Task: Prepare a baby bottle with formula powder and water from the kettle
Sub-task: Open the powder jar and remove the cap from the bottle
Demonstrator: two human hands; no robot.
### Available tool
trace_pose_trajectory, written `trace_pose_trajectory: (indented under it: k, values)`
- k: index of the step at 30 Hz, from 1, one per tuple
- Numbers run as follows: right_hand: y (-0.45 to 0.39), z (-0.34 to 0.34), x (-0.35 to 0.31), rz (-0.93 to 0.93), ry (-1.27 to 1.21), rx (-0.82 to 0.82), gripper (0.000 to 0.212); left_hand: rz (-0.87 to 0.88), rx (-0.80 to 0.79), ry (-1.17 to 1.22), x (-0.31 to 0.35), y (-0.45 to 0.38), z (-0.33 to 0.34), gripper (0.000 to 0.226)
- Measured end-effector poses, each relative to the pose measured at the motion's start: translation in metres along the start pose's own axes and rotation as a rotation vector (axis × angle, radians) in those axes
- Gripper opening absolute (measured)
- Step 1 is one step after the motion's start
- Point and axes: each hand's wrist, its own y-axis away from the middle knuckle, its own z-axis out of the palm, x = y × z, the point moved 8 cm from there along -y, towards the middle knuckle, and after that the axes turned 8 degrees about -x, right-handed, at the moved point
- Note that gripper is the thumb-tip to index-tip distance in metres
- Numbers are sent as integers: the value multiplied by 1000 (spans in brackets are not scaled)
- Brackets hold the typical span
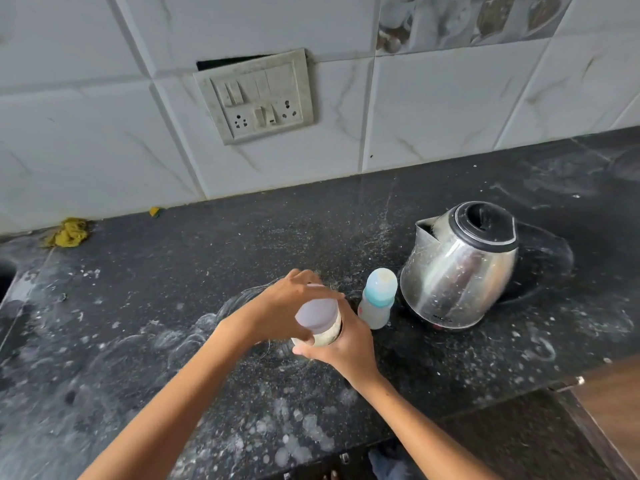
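Note:
A small formula jar [329, 336] with a pale lilac lid [317, 315] is held above the black counter [173, 323]. My left hand [284, 306] wraps over the lid from the left. My right hand [346, 344] grips the jar's body from the right and below. A baby bottle [377, 299] with a blue collar and clear cap stands upright just right of my hands. Beside it on the right sits a steel kettle [457, 268] with a black lid, spout pointing left.
A wall switchboard [256, 95] with sockets hangs on the white tiles behind. A yellow cloth [69, 232] lies at the back left of the counter. A sink edge [7, 275] shows at far left. The counter's front edge runs along the lower right.

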Motion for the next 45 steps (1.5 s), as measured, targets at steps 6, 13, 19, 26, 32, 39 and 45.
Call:
trace_pose_trajectory:
  k: [6,13,19,26,32,39,45]
  values:
    - [2,-1,-3,-22,8,14,104,-149,222,-165,7,4,-5,70]
    - [-7,2,-12,-21,56,25,97,-364,557,-75,12,24,-20,67]
    - [-5,7,1,-29,-2,-67,103,-200,857,582,1,90,9,69]
    - [46,-22,31,5,0,-55,58,-142,834,943,7,109,89,77]
    - [66,-58,46,7,3,93,24,-241,621,833,8,81,141,73]
    - [53,-86,60,42,-44,270,41,-230,575,473,14,74,126,64]
    - [22,-74,61,44,-96,220,74,-108,639,532,50,58,90,40]
